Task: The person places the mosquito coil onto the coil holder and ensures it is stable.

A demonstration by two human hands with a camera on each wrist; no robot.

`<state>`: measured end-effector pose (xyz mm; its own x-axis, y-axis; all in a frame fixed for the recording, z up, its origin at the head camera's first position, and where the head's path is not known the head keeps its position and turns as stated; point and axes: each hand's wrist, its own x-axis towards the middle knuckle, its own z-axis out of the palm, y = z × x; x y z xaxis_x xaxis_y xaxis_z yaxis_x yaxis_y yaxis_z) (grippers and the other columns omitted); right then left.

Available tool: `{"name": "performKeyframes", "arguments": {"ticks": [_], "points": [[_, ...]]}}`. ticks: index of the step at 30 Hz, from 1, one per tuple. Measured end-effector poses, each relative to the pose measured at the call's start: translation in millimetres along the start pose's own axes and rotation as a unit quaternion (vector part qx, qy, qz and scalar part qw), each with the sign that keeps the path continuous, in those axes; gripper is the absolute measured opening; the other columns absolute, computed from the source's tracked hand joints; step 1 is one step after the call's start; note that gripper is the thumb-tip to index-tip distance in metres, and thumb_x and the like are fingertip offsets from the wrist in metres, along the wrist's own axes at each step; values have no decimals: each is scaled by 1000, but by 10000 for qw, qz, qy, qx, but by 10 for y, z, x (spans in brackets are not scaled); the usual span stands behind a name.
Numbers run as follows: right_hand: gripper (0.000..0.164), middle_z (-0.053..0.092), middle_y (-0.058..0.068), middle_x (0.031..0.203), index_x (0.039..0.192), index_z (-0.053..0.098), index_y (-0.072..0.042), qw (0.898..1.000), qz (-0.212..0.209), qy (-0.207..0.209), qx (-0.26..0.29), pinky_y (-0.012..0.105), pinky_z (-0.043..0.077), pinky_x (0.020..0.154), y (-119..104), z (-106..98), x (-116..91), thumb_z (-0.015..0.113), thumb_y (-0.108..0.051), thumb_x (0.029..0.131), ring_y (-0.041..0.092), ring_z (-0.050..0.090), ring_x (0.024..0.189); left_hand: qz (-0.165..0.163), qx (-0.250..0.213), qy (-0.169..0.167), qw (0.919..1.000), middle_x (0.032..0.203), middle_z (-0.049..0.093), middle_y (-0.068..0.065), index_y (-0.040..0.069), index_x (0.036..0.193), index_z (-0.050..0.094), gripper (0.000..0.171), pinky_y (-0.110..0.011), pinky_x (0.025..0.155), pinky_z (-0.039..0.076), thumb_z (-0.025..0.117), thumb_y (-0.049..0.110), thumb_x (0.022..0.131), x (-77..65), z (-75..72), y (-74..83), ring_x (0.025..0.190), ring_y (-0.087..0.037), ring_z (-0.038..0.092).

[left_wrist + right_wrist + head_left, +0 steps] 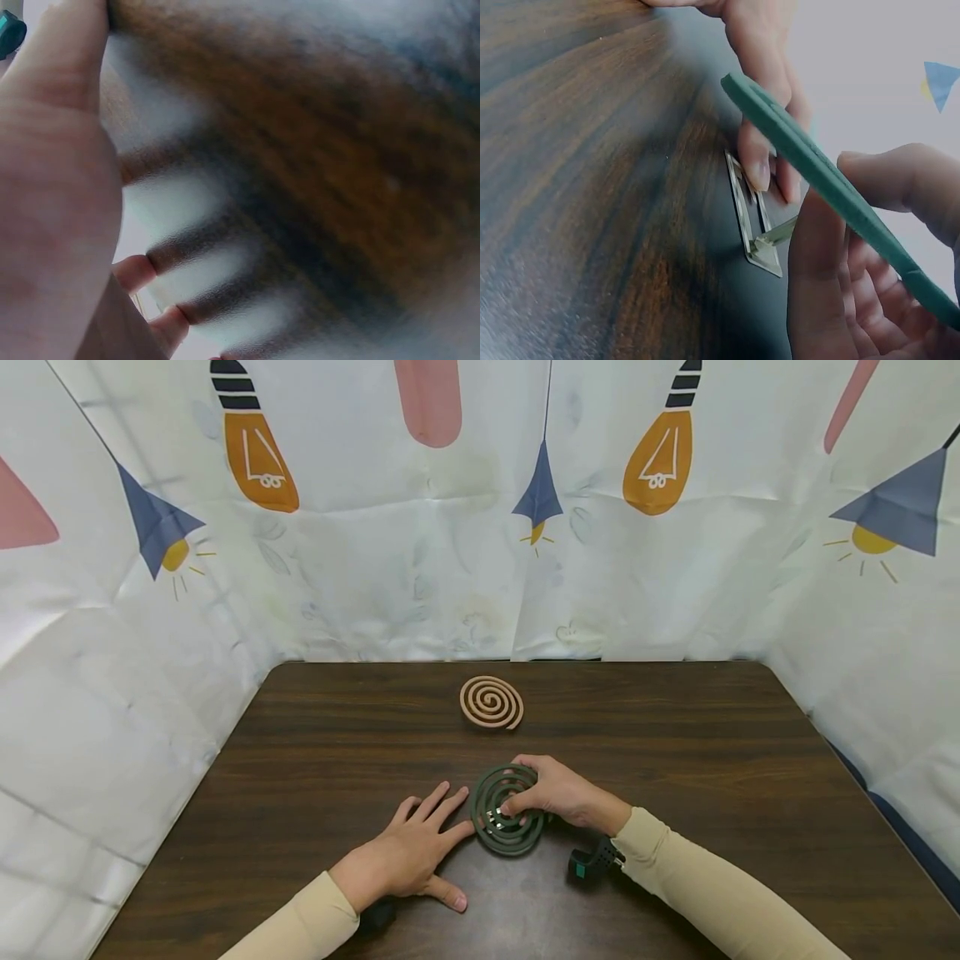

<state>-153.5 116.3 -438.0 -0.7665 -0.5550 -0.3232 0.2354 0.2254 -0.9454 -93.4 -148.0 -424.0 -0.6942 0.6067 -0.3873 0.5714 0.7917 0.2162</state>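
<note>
My right hand [562,797] pinches a green mosquito coil [509,845] between thumb and fingers, tilted above the dark table. Below the coil, a small flat metal coil stand [739,214] lies on the wood, with a strip rising from it towards the coil. In the right wrist view, fingertips [757,174] of my left hand touch the stand's frame. From the head view, that left hand [416,856] lies palm down with fingers spread, left of the coil. The left wrist view shows mostly palm and blurred table.
Farther back on the table [675,735] lies a tan mosquito coil [491,702]. A black strapped device [592,860] is at my right wrist, and another dark one [377,914] at the left. White printed curtains [360,568] surround the table's back and sides.
</note>
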Motion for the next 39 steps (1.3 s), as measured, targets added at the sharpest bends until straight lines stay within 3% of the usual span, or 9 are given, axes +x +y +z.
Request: {"name": "performKeyframes", "arguments": {"ticks": [8, 19, 22, 27, 31, 39], "points": [[48, 74, 10, 103, 132, 56, 1, 9999, -23, 5, 130, 29, 62, 67, -12, -37, 17, 77, -5, 89, 15, 73, 82, -23, 64, 77, 9999, 177, 8, -7, 32, 159, 39, 101, -62, 123, 24, 61, 84, 76, 28, -42, -27, 165, -37, 5], [41, 73, 5, 96, 128, 56, 2, 9995, -91, -32, 316, 26, 61, 65, 12, -58, 23, 72, -4, 91, 13, 73, 78, -7, 41, 106, 9999, 177, 8, -8, 33, 160, 38, 101, -62, 123, 23, 62, 84, 76, 38, -34, -31, 165, -37, 5], [53, 73, 6, 99, 140, 49, 4, 9992, -6, 2, 405, 25, 60, 64, 20, -62, 25, 69, -5, 92, 11, 73, 76, -13, 15, 101, 9999, 177, 8, -8, 34, 160, 37, 101, -63, 123, 23, 61, 84, 75, 40, -31, -31, 165, -36, 6], [81, 73, 8, 103, 162, 21, 4, 9983, 232, 156, 519, 24, 60, 63, 37, -73, 32, 65, -8, 95, 10, 72, 72, -32, -40, 61, 10000, 177, 7, -6, 37, 162, 33, 102, -63, 123, 22, 61, 84, 75, 39, -18, -29, 165, -35, 5], [79, 72, 7, 100, 161, 20, 5, 9984, 213, 187, 486, 25, 59, 62, 37, -78, 34, 62, -8, 96, 10, 71, 72, -41, -74, 46, 10000, 177, 7, -5, 39, 162, 31, 103, -64, 124, 22, 61, 84, 75, 39, -5, -28, 165, -35, 5], [55, 70, 4, 94, 146, 42, 6, 9986, 80, 134, 508, 24, 59, 60, 23, -84, 30, 61, -8, 97, 9, 71, 71, -45, -36, 23, 10000, 177, 8, -5, 40, 163, 30, 103, -64, 124, 23, 61, 84, 75, 40, 14, -21, 165, -35, 6]]}}
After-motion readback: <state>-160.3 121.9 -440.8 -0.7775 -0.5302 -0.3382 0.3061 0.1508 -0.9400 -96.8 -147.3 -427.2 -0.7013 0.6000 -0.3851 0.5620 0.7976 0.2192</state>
